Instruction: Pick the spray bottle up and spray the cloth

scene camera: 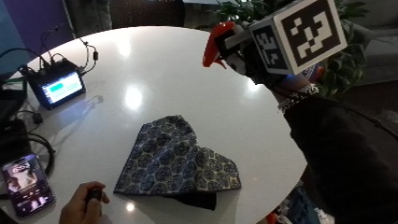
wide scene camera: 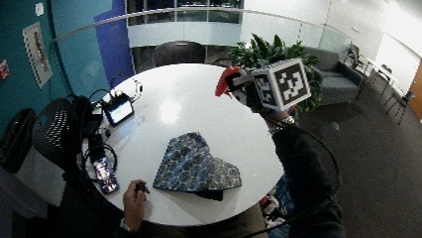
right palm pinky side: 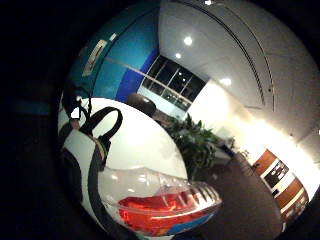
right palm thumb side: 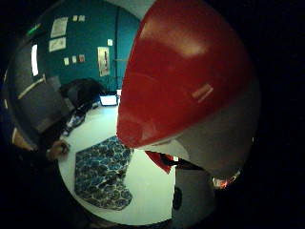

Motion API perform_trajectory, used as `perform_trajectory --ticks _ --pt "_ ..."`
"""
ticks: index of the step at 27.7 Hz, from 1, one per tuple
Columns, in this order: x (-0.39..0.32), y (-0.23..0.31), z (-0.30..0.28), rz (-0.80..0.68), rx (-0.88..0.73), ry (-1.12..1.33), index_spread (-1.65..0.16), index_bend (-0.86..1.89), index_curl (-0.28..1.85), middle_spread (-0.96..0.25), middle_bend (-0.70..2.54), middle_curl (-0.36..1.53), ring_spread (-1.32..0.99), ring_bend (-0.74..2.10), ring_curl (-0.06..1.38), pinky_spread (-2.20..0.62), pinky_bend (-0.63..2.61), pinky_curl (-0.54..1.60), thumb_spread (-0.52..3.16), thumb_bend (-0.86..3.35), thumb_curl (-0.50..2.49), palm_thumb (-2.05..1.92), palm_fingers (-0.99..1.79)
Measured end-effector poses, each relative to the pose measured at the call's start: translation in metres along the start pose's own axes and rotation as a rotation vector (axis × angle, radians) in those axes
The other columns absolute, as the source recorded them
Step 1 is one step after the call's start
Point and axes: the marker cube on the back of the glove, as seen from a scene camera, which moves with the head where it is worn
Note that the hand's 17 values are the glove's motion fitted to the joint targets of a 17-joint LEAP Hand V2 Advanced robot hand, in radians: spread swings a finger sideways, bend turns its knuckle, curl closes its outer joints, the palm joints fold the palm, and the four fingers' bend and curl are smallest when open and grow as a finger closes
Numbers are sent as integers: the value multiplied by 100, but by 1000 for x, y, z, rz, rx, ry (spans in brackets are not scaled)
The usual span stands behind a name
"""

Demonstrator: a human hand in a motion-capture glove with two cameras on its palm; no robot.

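Pickup: done, gripping spray bottle (scene camera: 219,43) in right hand (scene camera: 264,65), lifted off table (scene camera: 155,70) | Nozzle: pointing away from hand | Cloth (scene camera: 177,161): lying flat below hand, awaiting spray.

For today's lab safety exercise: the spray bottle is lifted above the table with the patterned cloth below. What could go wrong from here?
1. The spray bottle, gripped by the right hand, hangs over the table beyond the patterned cloth; its spray could land on the white table.
2. A small lit screen with cables and a phone lie beside the cloth; drifting mist might wet them.
3. The bare hand rests near the cloth's edge and may get sprayed.
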Motion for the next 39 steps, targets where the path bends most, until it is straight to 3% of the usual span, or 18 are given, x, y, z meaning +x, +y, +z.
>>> perform_trajectory --ticks 12,23,32,39 --pt "-51 -3 -8 -311 48 153 -28 30 57 -22 63 55 -23 73 49 -32 56 44 48 -3 71 90 138" --pt "-107 34 21 -517 -15 168 -28 30 58 -22 63 55 -23 72 49 -32 56 44 48 -3 74 90 138" --pt "-136 69 37 -567 -84 132 -28 29 59 -22 63 55 -23 72 49 -32 55 43 47 -3 75 90 138" --pt "-131 62 35 -522 -81 124 -28 29 60 -22 63 55 -23 72 49 -32 55 43 47 -3 76 90 138"
